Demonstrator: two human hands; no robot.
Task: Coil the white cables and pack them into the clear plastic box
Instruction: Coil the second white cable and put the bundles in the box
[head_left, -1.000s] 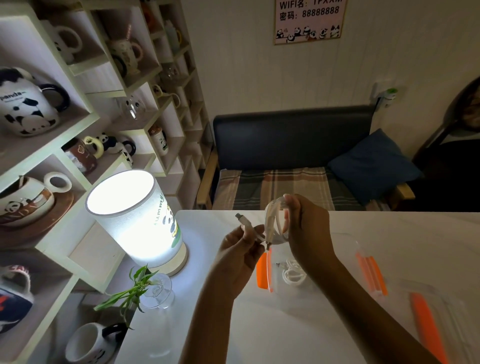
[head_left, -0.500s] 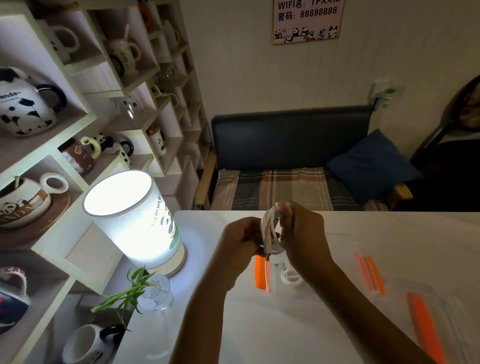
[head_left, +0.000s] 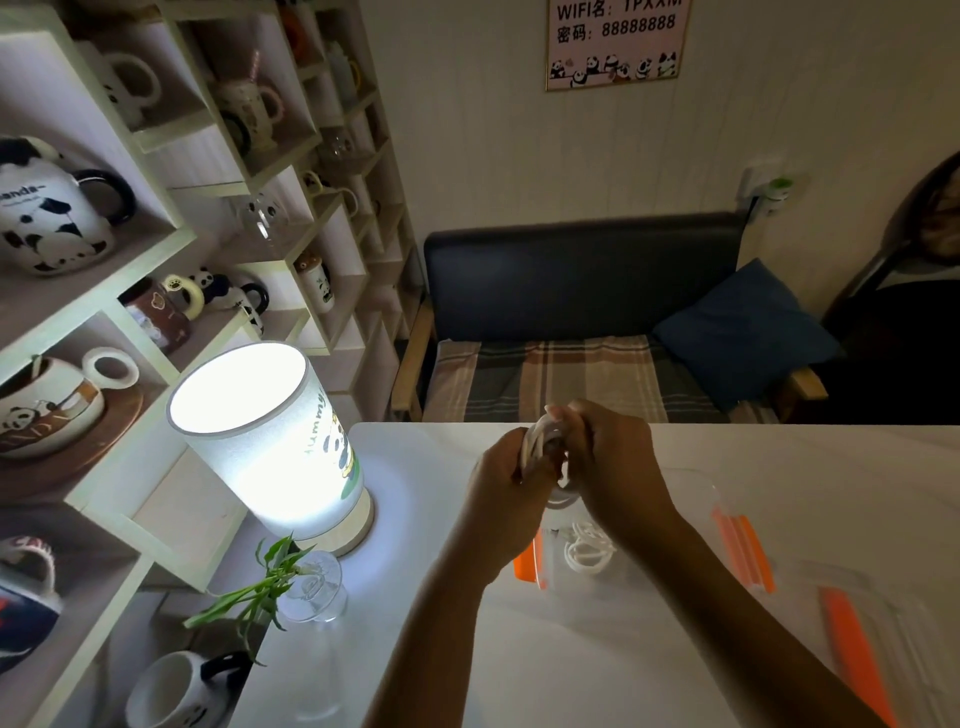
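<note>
Both hands, left and right, pinch the cable coil between them: light, springy, probably best gripped across its loops.

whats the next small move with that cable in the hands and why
Probably lower the coiled white cable into the clear plastic box just below. Both the left hand and the right hand grip it bunched into loops above the table, so the coiling looks nearly finished. The box is open and already holds another coiled cable.
</note>
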